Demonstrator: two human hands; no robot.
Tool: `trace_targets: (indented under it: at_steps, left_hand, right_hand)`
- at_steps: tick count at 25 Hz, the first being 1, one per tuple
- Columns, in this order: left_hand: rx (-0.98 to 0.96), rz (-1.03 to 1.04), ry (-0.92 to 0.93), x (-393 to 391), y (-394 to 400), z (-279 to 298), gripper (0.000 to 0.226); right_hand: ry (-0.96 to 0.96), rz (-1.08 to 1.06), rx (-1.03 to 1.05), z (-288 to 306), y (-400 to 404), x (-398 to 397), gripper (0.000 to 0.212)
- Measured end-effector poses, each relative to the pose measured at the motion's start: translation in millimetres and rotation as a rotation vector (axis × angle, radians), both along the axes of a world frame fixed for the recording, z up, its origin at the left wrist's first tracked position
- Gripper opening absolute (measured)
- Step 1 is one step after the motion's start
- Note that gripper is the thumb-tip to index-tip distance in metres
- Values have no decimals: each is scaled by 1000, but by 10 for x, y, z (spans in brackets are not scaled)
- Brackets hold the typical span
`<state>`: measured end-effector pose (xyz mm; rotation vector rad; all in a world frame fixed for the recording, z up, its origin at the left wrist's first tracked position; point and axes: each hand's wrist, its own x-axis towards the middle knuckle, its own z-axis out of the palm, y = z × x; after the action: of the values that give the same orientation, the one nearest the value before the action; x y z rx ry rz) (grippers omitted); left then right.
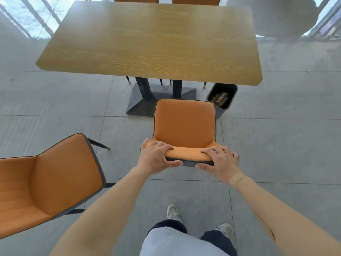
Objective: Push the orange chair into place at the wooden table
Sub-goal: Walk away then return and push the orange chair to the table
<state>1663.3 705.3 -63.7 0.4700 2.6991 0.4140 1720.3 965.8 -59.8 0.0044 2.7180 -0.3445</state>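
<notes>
An orange chair [184, 122] with a grey edge stands on the tiled floor in front of me, its seat facing the wooden table [149, 41]. The seat's front edge lies a little short of the table's near edge. My left hand [156, 157] grips the left end of the chair's backrest top, fingers over the front and thumb behind. At the right end of that backrest, my right hand [220, 160] holds on the same way.
A second orange chair [49, 183] stands at my left, turned away from the table. A dark waste bin [222, 97] with rubbish sits under the table's near right corner, beside the held chair. The table's dark pedestal base [145, 100] is ahead. Two more chair backs [195, 0] show beyond the table.
</notes>
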Motion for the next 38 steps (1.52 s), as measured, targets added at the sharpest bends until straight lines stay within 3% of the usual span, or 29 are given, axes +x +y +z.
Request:
trace_targets:
  at_steps: [15, 25, 28, 31, 34, 38]
  left_hand:
    - [6, -39, -8, -707, 42, 10, 90]
    - [-24, -47, -4, -757, 24, -51, 97]
    - [-76, 99, 3, -571, 76, 10, 100]
    - [-74, 278, -3, -207, 136, 121, 86]
    - [-45, 315, -6, 154, 44, 242, 69]
    - [38, 459, -125, 601, -214, 409, 65]
  right_hand:
    - [31, -32, -23, -50, 23, -617, 79]
    - [18, -46, 3, -84, 33, -669, 83]
    - [-64, -63, 34, 10, -6, -645, 75]
    - [-149, -66, 96, 177, -166, -600, 67]
    - [21, 2, 106, 324, -425, -394, 51]
    - [130, 116, -4, 436, -580, -29, 52]
